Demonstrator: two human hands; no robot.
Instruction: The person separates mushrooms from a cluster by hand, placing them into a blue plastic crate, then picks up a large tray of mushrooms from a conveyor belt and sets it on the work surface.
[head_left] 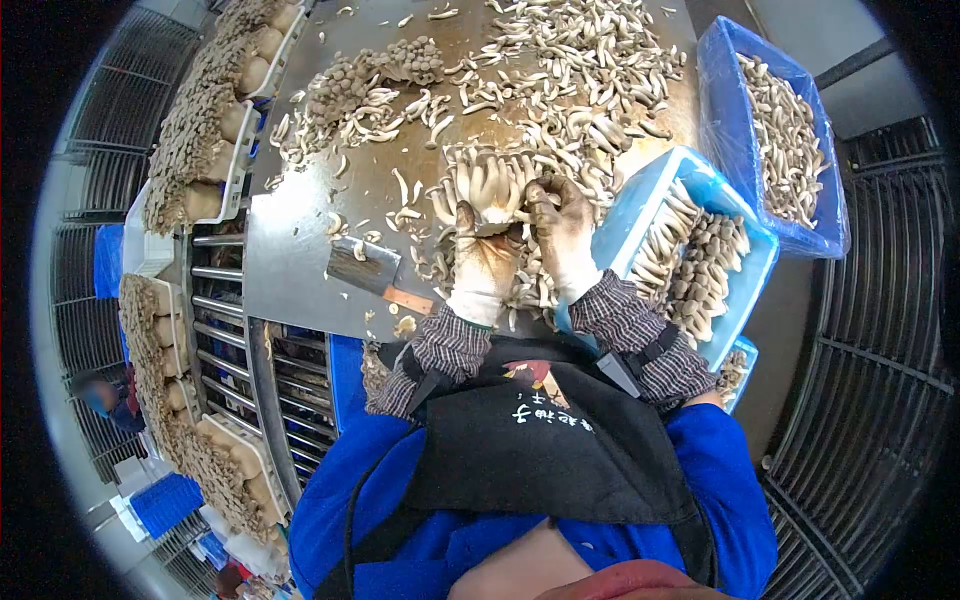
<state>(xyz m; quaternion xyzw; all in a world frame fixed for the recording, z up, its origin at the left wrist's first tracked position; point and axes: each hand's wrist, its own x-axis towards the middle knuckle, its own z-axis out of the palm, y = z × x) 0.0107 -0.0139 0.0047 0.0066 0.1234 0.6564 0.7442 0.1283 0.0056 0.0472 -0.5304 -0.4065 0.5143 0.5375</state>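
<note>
Both of my hands wear stained white gloves. My left hand [484,264] is closed on the near edge of a mushroom cluster [490,183], thumb up at its side. My right hand [561,226] grips the same cluster from the right, with fingers curled against its stems. The cluster's caps point away from me, and its base is partly hidden by the gloves. Left of my left hand, a cleaver [362,264] with a wooden handle lies flat on the metal table [290,255]. Loose mushrooms [590,90] are scattered beyond my hands.
A light blue basket [690,165] of sorted mushrooms stands at my right, with a plastic-lined blue crate [722,110] behind it. More mushroom clumps [345,85] sit at the table's far left. Along the left, a roller conveyor [218,305] runs beside white trays [235,170] of mushrooms.
</note>
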